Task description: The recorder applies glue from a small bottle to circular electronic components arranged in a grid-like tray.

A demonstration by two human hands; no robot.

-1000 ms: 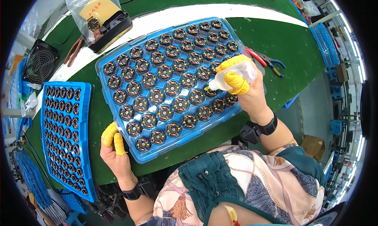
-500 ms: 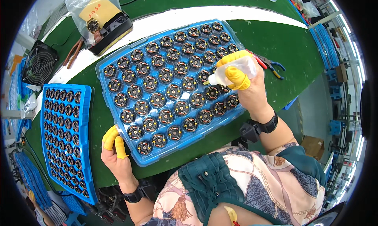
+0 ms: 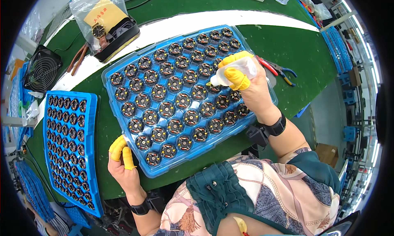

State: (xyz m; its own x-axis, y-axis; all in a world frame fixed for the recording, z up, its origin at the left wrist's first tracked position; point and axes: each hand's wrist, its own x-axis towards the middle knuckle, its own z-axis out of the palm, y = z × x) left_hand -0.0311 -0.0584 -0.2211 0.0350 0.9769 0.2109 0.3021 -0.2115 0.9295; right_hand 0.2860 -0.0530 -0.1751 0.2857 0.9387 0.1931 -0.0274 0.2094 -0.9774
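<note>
My right hand (image 3: 255,86), yellow cots on its fingers, is closed round a translucent squeeze bottle (image 3: 245,67). The bottle tilts down to the left, its narrow yellowish tip over the round motor parts in a big blue tray (image 3: 107,82). Rows of these black motor stators (image 3: 183,100), with copper windings and small yellow bits, fill the tray. Part of the rows at the right is hidden by my hand and the bottle. At the tray's near left edge, my left hand (image 3: 125,170) bends its yellow-covered fingers against the rim.
Another blue tray (image 3: 95,154) of similar parts lies at the left. Red-and-blue pliers (image 3: 279,69) rest right of the big tray. Behind stand a black box (image 3: 119,39) with a watch (image 3: 98,30) and plastic bag, brown-handled pliers (image 3: 78,59) and a black fan (image 3: 42,67).
My right hand has moved the bottle slightly left within the view, its tip now over another spot among the stators. My left hand stays at the rim; the whole view has shifted a little.
</note>
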